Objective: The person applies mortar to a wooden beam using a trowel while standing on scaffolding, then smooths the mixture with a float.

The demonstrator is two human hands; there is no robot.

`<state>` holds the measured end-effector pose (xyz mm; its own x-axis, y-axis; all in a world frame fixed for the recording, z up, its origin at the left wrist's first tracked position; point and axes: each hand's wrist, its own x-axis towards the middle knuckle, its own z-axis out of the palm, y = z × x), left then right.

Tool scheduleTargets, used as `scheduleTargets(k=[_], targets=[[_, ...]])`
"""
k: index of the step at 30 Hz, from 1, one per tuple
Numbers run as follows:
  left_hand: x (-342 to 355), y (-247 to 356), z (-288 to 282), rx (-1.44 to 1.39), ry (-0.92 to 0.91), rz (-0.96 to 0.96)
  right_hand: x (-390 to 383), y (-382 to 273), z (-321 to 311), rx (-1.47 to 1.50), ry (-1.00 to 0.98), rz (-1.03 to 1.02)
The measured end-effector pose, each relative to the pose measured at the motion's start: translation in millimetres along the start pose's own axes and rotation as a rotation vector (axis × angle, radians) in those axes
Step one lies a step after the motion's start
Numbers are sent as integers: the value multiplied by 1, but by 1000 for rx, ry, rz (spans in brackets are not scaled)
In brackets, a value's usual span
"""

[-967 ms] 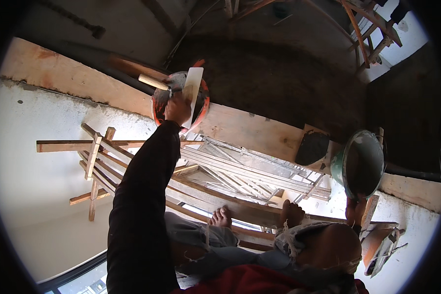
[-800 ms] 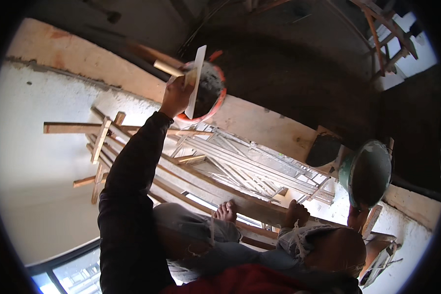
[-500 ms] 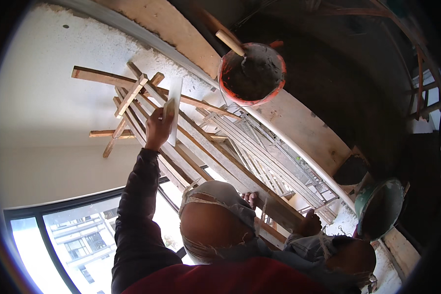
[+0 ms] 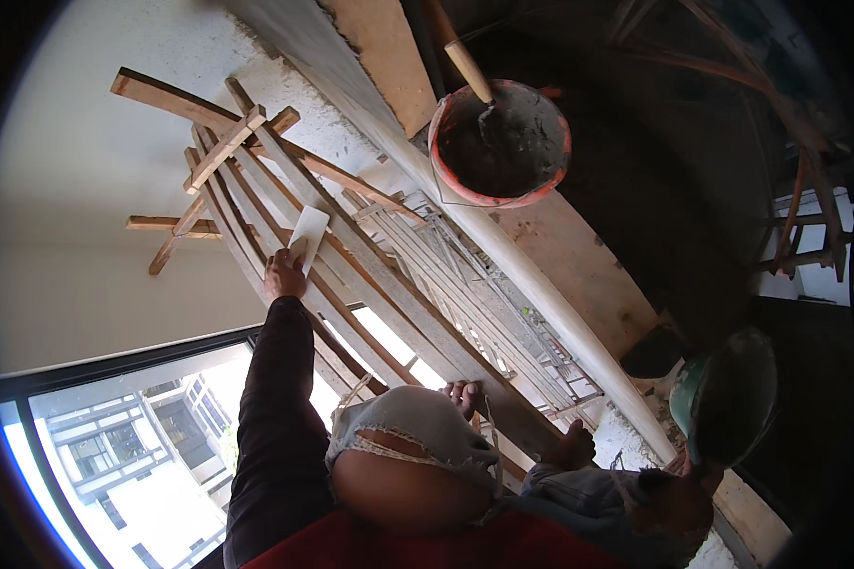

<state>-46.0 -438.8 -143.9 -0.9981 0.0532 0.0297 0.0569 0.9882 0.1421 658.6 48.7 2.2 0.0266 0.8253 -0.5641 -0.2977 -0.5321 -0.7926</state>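
Far out to the left, my left hand (image 4: pixel 286 274) is closed around the grip of a plastering float (image 4: pixel 307 235) with a pale rectangular plate. The float is above the long wooden poles (image 4: pixel 389 284); I cannot tell whether it touches anything. At the lower right, my right hand (image 4: pixel 700 471) is at the near rim of a green bowl-like container (image 4: pixel 690 394), with its fingers partly in shadow. The container is tilted and its inside is dark. An orange-rimmed bucket (image 4: pixel 503 152) of grey mortar stands farther off, with a wooden-handled tool (image 4: pixel 470 71) stuck in it.
My bent knees, in torn grey trousers (image 4: pixel 399 422), are in front, with bare toes (image 4: pixel 465 394) on the planks. Crossed timbers (image 4: pixel 223 152) are lashed at the far left. A pale ledge (image 4: pixel 560 332) runs diagonally on the right. A window (image 4: pixel 133 446) is at the lower left.
The float has turned from nearly edge-on to a tilted plate, and my left hand has shifted left and lower. The green container has tipped further. The whole view has shifted.
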Motion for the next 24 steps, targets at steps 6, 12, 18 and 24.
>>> scheduleTargets(k=[6,12,18,24], targets=[[-11,66,1,46,174,75,-11,-4,43,-11,-100,38],[-40,229,19,-1086,-694,-73,6,32,105,24,-266,250],[-49,347,-33,-1878,-860,-568,-8,47,128,74,-327,298],[-21,431,-97,-1904,-983,-236,-17,43,125,110,-195,283]])
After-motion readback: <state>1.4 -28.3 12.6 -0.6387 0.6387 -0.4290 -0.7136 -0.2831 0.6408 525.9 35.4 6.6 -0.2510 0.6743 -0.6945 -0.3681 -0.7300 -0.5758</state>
